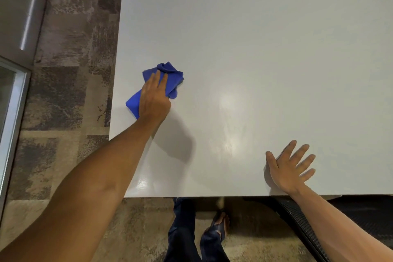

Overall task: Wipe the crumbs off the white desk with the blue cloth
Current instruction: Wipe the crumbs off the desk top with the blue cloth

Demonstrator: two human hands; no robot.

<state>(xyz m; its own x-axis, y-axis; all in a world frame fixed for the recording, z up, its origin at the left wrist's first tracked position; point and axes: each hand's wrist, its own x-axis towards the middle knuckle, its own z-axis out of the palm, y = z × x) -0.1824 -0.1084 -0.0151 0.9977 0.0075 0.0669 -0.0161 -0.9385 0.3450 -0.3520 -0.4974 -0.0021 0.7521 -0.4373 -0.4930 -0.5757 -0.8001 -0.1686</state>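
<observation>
A crumpled blue cloth (168,74) lies on the white desk (255,49) close to its left edge. My left hand (154,97) lies on top of the cloth with straight fingers and presses it onto the surface. My right hand (290,167) rests flat on the desk near the front edge, fingers spread and holding nothing. No crumbs can be made out on the glossy surface.
Patterned brown carpet (70,70) lies left of and in front of the desk. A glass door frame (19,95) stands at the far left. A black mesh chair (302,225) sits under the front edge at the right, beside my legs (185,229).
</observation>
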